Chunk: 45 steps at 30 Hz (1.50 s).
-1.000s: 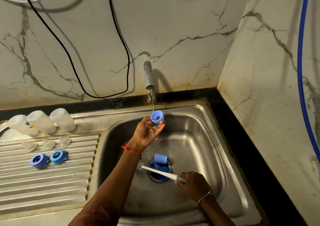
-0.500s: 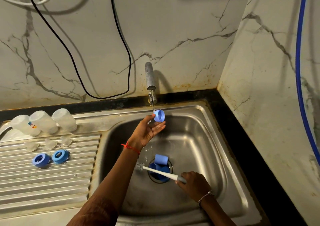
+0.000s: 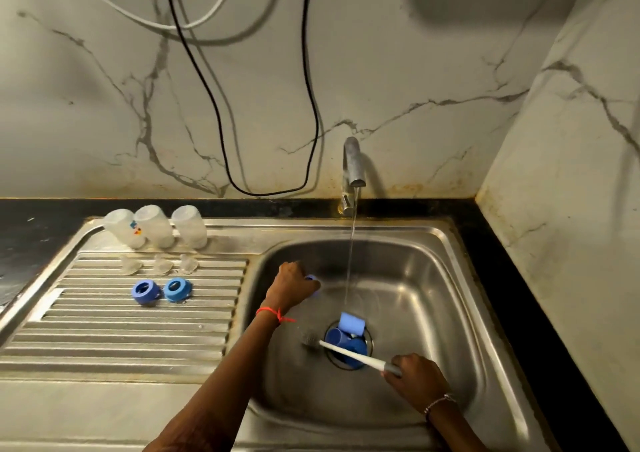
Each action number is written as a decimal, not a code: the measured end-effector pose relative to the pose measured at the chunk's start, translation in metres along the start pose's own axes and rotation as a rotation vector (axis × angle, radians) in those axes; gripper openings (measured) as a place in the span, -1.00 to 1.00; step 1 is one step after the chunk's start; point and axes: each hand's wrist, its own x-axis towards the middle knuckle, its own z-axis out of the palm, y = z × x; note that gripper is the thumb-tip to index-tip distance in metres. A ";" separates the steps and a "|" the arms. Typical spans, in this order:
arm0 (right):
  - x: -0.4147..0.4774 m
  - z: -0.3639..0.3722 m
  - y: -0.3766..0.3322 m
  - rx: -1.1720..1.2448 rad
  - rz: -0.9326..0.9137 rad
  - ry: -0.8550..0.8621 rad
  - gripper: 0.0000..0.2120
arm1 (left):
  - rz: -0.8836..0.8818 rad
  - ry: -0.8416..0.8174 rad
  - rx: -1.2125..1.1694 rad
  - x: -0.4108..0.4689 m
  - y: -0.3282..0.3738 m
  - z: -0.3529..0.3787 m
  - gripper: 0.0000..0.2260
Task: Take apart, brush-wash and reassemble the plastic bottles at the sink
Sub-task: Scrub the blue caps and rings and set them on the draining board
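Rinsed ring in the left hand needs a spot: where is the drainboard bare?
Bare ribs lie right of the two blue rings, up to the basin edge, and across the drainboard's whole near half. The far strip is crowded: three bottles, with three clear teats before them.

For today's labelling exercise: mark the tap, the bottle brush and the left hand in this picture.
tap (image 3: pixel 352 161), head view, on the metal spout.
bottle brush (image 3: pixel 349 354), head view, on the middle of its white handle.
left hand (image 3: pixel 290 287), head view, on the back of the hand.
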 end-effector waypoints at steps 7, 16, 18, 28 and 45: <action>-0.003 -0.006 -0.004 0.020 0.040 -0.023 -0.68 | -0.131 -0.176 -0.386 -0.010 -0.048 -0.026 -0.86; -0.007 -0.012 -0.010 0.029 0.127 -0.065 -0.72 | 0.045 0.325 -0.140 -0.029 -0.102 -0.092 -0.80; -0.008 -0.013 -0.013 0.041 0.145 -0.056 -0.70 | 0.054 0.438 -0.086 -0.030 -0.124 -0.113 -0.83; -0.014 -0.023 -0.032 0.064 0.261 -0.002 -0.78 | -0.145 0.642 -0.088 -0.037 -0.234 -0.192 -0.66; -0.018 -0.010 -0.046 -0.048 0.275 0.092 -0.75 | -0.193 0.664 -0.009 -0.024 -0.250 -0.186 -0.54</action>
